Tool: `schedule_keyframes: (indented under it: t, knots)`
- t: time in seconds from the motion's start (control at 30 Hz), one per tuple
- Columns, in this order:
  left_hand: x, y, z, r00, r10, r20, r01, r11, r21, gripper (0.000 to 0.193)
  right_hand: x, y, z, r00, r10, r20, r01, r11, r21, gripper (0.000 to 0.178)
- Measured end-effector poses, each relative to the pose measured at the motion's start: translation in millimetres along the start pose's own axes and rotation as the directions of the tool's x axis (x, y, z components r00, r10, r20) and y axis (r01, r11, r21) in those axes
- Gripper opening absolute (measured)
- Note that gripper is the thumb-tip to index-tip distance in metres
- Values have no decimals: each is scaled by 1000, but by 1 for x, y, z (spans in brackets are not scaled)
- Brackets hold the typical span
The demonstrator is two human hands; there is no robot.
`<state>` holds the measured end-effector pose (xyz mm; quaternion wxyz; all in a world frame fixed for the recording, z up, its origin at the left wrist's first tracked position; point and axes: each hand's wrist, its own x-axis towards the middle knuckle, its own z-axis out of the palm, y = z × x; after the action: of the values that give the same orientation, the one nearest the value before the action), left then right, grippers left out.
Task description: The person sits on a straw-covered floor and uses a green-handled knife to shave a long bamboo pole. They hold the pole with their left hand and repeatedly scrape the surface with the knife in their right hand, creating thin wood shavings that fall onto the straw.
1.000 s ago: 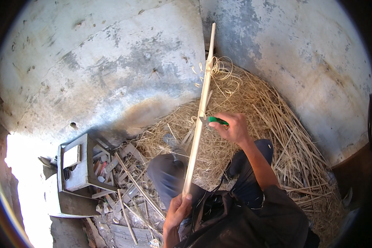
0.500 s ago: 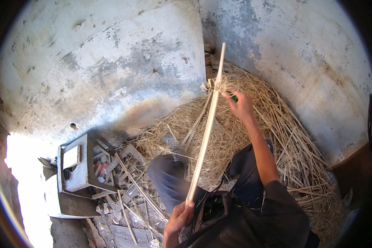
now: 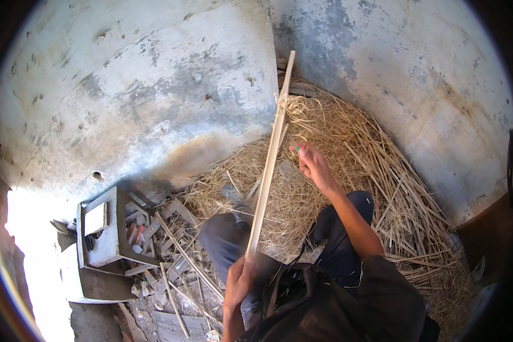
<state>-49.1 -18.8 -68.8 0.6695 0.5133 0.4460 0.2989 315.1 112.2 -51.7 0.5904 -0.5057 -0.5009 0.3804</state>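
Note:
A long pale strip of split wood or bamboo (image 3: 266, 182) slants up and away from my lap. My left hand (image 3: 240, 278) is closed around its near end. Thin curled shavings (image 3: 301, 108) cling to the strip toward its far end. My right hand (image 3: 316, 168) is closed, to the right of the strip and apart from it. A small green-handled tool (image 3: 297, 149) peeks out at its fingertips; the rest of it is hidden or too small to make out.
Shavings and thin strips (image 3: 376, 165) heap up before me against the corner walls (image 3: 154, 85). At left stands a worn wooden box-like stand (image 3: 105, 228) with odds and ends inside. Wood scraps and a few long sticks (image 3: 174, 299) lie beside it.
My right hand has come nearer to me and away from the shavings on the strip. The strip has swung slightly left, and my left hand has risen a little with its near end.

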Motion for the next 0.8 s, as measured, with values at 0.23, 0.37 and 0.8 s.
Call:
schedule_keyframes:
  t: [0.23,0.37,0.8]
  knots:
    - [38,33,23,992,129,-13,-128,991,21,45,-36,7,34,944,-320,83,329,929,-169,34]
    - [48,46,34,986,157,-52,-151,983,104,35,-52,-12,39,895,-388,220,445,807,-388,35]
    - [66,57,47,935,345,-84,-318,920,231,37,-57,-6,53,701,-648,299,704,563,-432,42]
